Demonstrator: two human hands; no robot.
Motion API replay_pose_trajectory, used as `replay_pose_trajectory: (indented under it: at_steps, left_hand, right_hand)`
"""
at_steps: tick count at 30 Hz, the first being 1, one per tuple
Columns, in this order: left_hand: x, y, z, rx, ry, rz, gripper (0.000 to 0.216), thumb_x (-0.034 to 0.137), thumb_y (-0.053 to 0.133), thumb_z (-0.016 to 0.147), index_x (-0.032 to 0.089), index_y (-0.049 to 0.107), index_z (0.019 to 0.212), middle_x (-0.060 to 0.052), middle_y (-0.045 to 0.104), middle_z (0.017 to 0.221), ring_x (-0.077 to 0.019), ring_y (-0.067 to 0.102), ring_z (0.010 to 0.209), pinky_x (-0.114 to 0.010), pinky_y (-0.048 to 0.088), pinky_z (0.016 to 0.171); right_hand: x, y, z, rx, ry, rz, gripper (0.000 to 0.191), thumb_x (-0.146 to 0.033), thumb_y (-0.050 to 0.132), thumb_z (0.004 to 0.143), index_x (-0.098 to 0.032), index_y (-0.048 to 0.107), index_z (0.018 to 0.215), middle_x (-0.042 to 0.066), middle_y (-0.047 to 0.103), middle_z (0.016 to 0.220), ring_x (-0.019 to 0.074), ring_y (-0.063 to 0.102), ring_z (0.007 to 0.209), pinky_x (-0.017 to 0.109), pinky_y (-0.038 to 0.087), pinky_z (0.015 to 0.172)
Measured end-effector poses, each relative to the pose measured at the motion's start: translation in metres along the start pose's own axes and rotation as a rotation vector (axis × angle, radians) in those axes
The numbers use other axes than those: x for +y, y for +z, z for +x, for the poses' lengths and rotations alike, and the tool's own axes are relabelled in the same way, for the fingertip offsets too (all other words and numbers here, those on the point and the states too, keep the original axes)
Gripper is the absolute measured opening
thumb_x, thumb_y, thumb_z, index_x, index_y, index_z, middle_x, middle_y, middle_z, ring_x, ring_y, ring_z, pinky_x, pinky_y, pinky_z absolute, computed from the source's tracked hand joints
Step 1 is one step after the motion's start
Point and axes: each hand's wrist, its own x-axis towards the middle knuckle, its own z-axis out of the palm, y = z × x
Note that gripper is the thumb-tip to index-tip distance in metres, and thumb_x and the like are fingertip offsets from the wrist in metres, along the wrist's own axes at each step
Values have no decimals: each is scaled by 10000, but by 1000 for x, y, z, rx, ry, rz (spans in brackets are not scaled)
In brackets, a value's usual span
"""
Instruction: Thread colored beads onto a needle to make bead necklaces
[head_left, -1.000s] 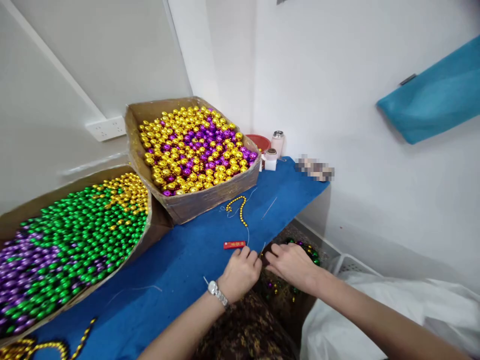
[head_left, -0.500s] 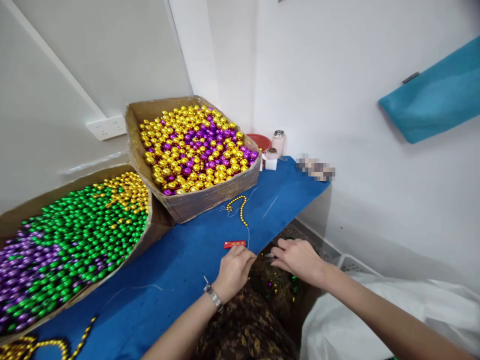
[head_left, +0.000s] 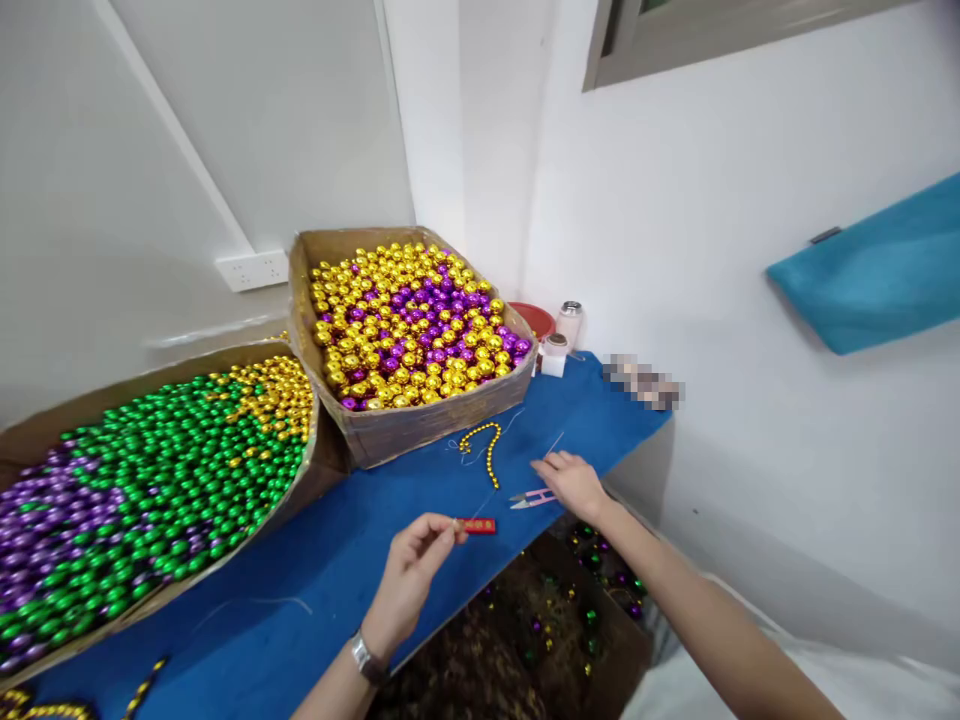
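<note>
Left hand [head_left: 411,568]: I've got it lifted just over the near edge of the desk [head_left: 352,545], wristwatch [head_left: 365,658] showing.
Left grip: thumb and forefinger tips pressed together, right up against the left end of the red strip [head_left: 478,526]. Whatever is pinched there is too small for me to make out.
Right hand [head_left: 576,482]: palm down on the blue desk, over to the right.
Right grip: fingers apart and flat, nothing in them.
Pink snips [head_left: 531,498]: lying on the desk just left of the right hand, between my two hands. I can't tell whether the thumb touches them.
Gold bead strand [head_left: 489,452]: curled on the desk just beyond the snips, close to the far box.
Far box [head_left: 420,432]: cardboard, tilted toward me, heaped with gold and purple beads.
Left box [head_left: 112,390]: green beads mostly, purple at the near left, gold at the far right.
Far corner: red bowl [head_left: 537,314], flask [head_left: 570,322] and small jar [head_left: 555,352], close together.
</note>
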Motion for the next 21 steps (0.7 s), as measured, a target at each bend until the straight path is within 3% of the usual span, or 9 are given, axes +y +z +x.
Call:
replay_pose_trajectory:
  at_steps: [5, 11, 14, 17, 21]
  left_hand:
    - [0, -10, -6, 61, -18, -87, 195, 350, 591, 817, 161, 637, 822, -36, 648, 798, -160, 562, 790, -253, 414, 763]
    - [-7, -9, -16, 135, -55, -175, 200, 347, 631, 787, 152, 652, 826, -34, 645, 760, -147, 560, 746, -238, 415, 719]
    - [-8, -9, -19, 157, -57, -186, 218, 357, 647, 770, 145, 663, 818, -41, 653, 760, -150, 560, 738, -244, 420, 711]
    - [-9, -10, -21, 170, -52, -170, 223, 361, 653, 764, 142, 668, 805, -40, 655, 754, -147, 557, 723, -244, 422, 700]
    - [-9, -12, -24, 160, -23, -99, 214, 361, 638, 778, 152, 676, 806, -29, 656, 750, -144, 550, 712, -241, 422, 692]
  right_hand:
    - [17, 4, 18, -36, -70, -78, 214, -295, 538, 893, -145, 581, 1038, 47, 601, 1034, 170, 587, 920, 380, 479, 810]
    - [9, -9, 23, 20, -136, -49, 73, -176, 548, 867, -139, 604, 898, 56, 627, 937, 171, 584, 865, 336, 457, 774]
    - [-19, -26, 17, 91, -113, 29, 164, -98, 494, 860, -168, 612, 950, 88, 645, 888, 185, 594, 839, 290, 453, 735]
    - [-64, -52, 0, 139, -146, 162, 247, -193, 384, 934, -222, 576, 1087, 57, 648, 931, 151, 609, 851, 239, 468, 734]
    - [-115, -85, -22, 240, -211, 712, 253, -241, 366, 950, -229, 582, 1083, 46, 657, 918, 140, 623, 841, 233, 489, 740]
